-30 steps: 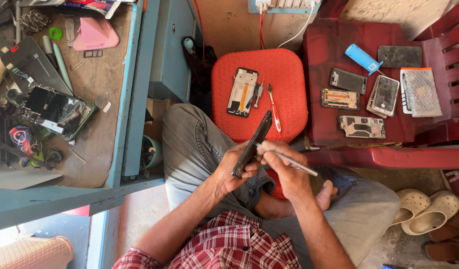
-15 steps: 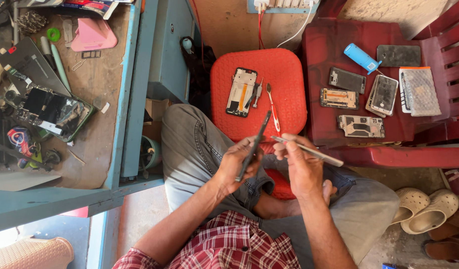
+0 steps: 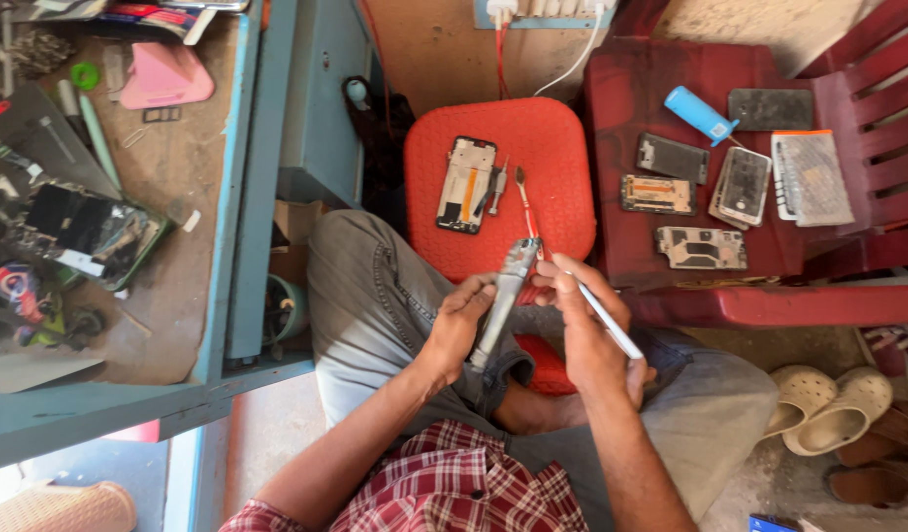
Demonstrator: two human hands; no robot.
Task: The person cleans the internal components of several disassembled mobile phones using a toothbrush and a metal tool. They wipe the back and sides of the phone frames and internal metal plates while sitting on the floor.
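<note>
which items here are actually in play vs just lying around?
In hand:
- left hand holds the phone edge-on
- right hand holds a thin white tool at it

Lying about:
- phone frame on the orange stool
- phone parts on the red chair
- blue tube
- sandals

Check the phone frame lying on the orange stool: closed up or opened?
Opened. The phone frame lies flat on the orange stool, inner parts and an orange strip exposed, no cover on.

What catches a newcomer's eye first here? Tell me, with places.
At centre, the left hand grips a phone edge-on while the right hand holds a white tool against it. Beyond them, an opened phone frame lies on a red stool; more phone parts lie at right.
</note>
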